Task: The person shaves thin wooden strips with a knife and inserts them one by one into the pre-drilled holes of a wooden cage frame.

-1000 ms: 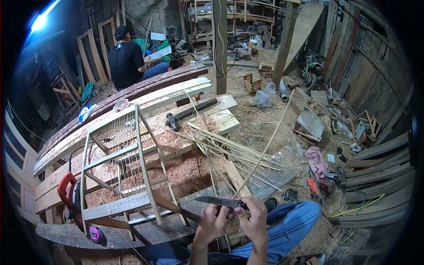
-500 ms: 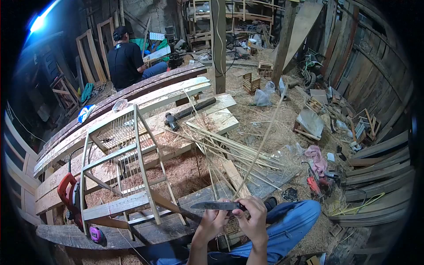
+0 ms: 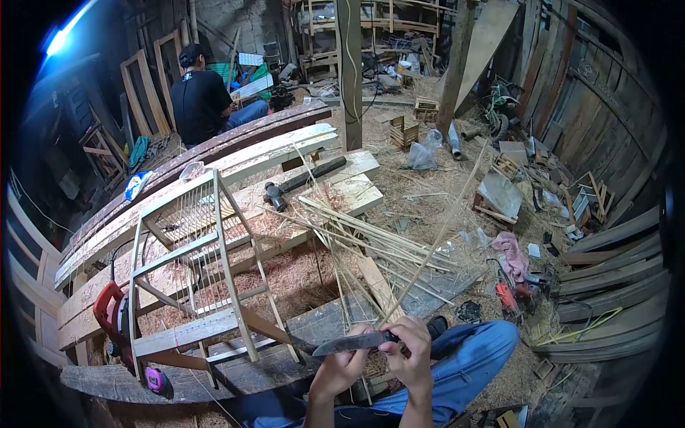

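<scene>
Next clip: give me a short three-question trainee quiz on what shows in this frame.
1. True or false: the knife blade points to the person's right.
2. What lies on the planks beyond the wooden frame? A hammer, B kettle, C broom.
3. Fill in: the thin strip slants up from beside the right hand toward the picture's upper ____.
Key: 1 false; 2 A; 3 right.

The handle of the knife (image 3: pixel 349 344) and the lower end of the bamboo strip (image 3: pixel 435 239) are hidden between the left hand (image 3: pixel 341 367) and the right hand (image 3: pixel 412 353). The bottom edge cuts off both forearms.
</scene>
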### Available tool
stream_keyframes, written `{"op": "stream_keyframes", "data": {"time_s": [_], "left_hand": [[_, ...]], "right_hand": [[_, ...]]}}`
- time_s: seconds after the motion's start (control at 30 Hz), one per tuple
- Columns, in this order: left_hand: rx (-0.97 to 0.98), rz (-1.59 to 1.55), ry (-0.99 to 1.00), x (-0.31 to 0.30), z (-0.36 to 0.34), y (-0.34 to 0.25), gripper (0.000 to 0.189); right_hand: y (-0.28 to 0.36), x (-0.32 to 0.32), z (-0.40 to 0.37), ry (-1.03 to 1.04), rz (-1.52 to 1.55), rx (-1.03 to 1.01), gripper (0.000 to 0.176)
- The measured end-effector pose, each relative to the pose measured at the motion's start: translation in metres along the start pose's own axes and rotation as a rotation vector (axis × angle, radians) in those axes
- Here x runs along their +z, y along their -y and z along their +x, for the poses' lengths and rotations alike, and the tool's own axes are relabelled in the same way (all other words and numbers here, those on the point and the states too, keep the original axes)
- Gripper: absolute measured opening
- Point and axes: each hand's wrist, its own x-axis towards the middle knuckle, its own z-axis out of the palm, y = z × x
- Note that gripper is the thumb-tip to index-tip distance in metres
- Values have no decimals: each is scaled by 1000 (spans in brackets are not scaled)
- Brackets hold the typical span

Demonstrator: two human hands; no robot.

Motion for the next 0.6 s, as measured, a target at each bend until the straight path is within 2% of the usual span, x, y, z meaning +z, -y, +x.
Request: {"op": "stream_keyframes", "data": {"time_s": [0.07, 0.13, 0.3, 0.4, 0.47, 0.53, 0.6], "left_hand": [[7, 53, 15, -2, -2, -1, 10], [15, 106, 32, -3, -2, -6, 12], [-193, -33, 81, -2, 0, -23, 15], [-169, -97, 85, 1, 1, -24, 15], [-150, -113, 96, 3, 1, -21, 16], [-134, -124, 109, 4, 0, -19, 16], [-253, -263, 95, 9, -1, -18, 18]], "right_hand": [[-2, 2, -1, -46, 37, -11, 35], [-2, 0, -2, -43, 27, -9, 35], [-3, -6, -4, -42, 40, -13, 37], [-6, -12, -5, -65, 5, -32, 39], [-5, -16, -6, -71, -11, -22, 51], [-7, -18, -6, -88, -27, -47, 46], [-11, -22, -6, -105, -47, -72, 42]]}}
